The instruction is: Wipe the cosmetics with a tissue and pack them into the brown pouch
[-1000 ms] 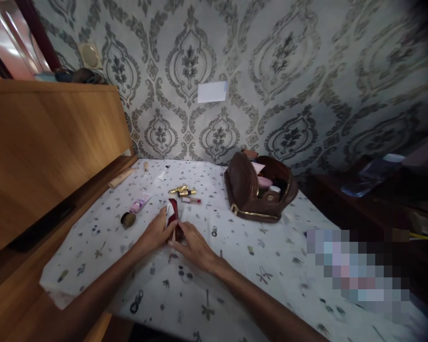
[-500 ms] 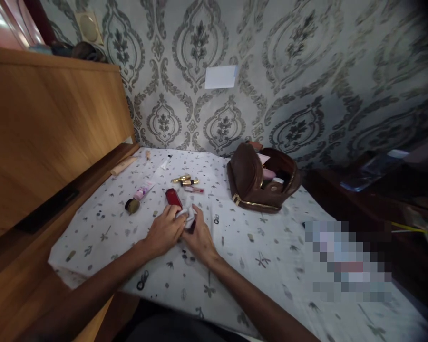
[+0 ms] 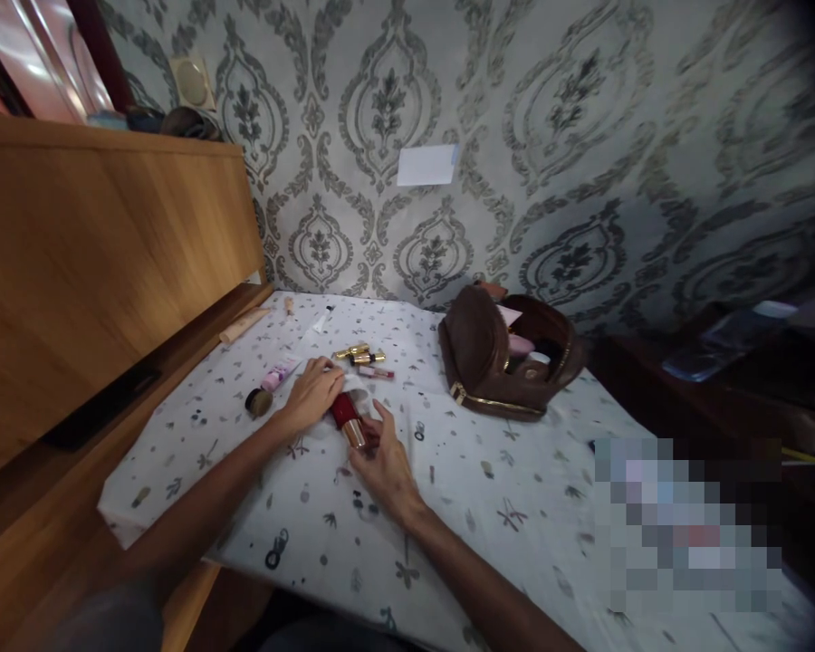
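A shiny red cosmetic bottle (image 3: 343,409) with a gold end slants between my hands over the patterned cloth. The fingers of my left hand (image 3: 316,394) are closed around its far end. A crumpled white wipe (image 3: 359,384) lies against the bottle's far side, partly under those fingers. My right hand (image 3: 389,464) curls beside the gold end, its thumb close to it. A small dark red item (image 3: 372,431) shows between thumb and fingers there, mostly hidden. Just beyond lie gold tubes (image 3: 367,359) and a pink lip tube (image 3: 377,372).
An open brown bag (image 3: 495,404) holding cosmetics stands right of centre. At left lie a round dark jar (image 3: 259,401), a pink-purple tube (image 3: 278,373) and a beige tube (image 3: 243,325). A wooden cabinet (image 3: 109,254) borders the left side, and the patterned wall rises behind.
The red bottle has left the cloth and is now in my left hand, its gold end showing. My hands have moved apart, and the white wipe has spread open. The view has tilted slightly up.
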A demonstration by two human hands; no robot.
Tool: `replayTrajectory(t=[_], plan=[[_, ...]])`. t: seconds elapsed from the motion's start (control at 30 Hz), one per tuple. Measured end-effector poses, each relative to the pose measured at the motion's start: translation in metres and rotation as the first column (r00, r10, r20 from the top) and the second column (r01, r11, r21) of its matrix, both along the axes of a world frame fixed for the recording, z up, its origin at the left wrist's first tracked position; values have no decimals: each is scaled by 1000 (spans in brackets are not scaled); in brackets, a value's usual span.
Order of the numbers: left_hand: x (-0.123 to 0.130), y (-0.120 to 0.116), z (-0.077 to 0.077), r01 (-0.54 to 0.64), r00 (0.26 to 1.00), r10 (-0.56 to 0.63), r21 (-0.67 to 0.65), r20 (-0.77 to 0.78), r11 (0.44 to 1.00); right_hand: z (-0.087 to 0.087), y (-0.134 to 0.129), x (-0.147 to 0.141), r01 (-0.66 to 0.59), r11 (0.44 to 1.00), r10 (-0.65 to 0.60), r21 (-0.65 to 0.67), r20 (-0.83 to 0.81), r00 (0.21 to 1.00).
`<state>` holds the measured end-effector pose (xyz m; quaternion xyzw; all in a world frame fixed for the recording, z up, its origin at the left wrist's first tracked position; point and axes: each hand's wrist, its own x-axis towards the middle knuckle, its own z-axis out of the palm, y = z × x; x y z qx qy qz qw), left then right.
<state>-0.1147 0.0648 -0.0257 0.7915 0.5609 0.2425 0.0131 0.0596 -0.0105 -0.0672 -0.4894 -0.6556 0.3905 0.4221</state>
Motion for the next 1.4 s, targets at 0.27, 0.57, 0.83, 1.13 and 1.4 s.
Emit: replayTrajectory(t=[0.27,0.57,0.83,1.13,1.4], plan=[[-15,37,-17,-96,989,101,-53,105,994,1,-2,2,14,995,-19,103,48,999],[-11,4,-25,-42,997,41,19,62,999,5,-2,1,34,985,-47,167,73,996],[4,-68,-34,139,990,-138,19,-34,990,4,-2,0,40,985,-56,170,89,994],[4,-42,-30,151,988,-151,21,-19,988,4,-2,3,23,976,-74,215,229,971],[-8,13,-29,73,981,-88,96,172,993,5,0,5,42,980,-83,193,211,974]])
